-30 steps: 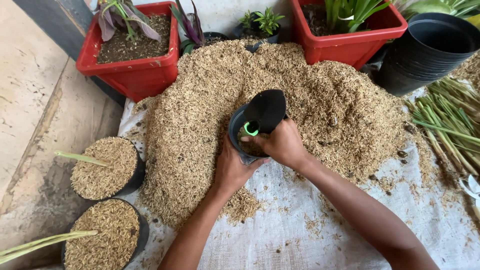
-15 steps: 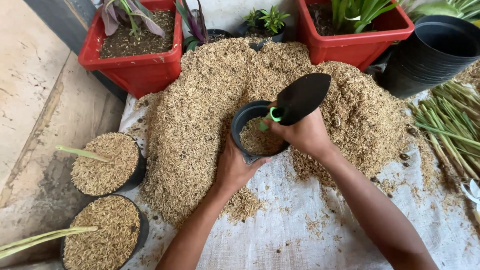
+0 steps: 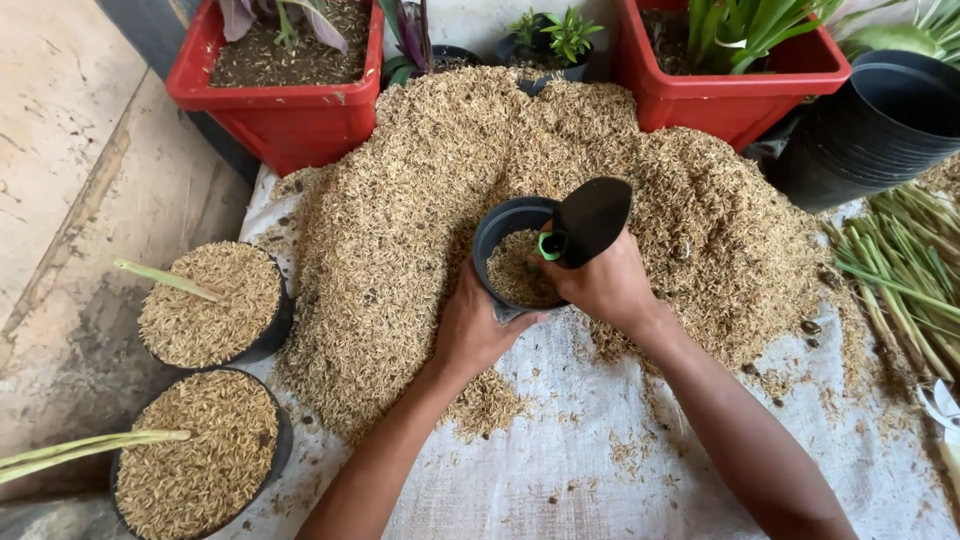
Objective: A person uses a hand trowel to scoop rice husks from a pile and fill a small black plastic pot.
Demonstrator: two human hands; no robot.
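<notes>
Black pot point(image 3: 505, 232) sits at the husk pile's point(image 3: 420, 180) 6 o'clock edge, about half full. Left hand point(image 3: 470, 330) clamps its near wall; right hand point(image 3: 605, 285) grips the black trowel point(image 3: 592, 218) over the pot's 3 o'clock rim. Step looks like filling. Another scoop needs the trowel dug into husk at 3 o'clock.

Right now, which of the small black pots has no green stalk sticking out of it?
The black pot held by the left hand; the two filled pots beside the pile each have a stalk.
</notes>
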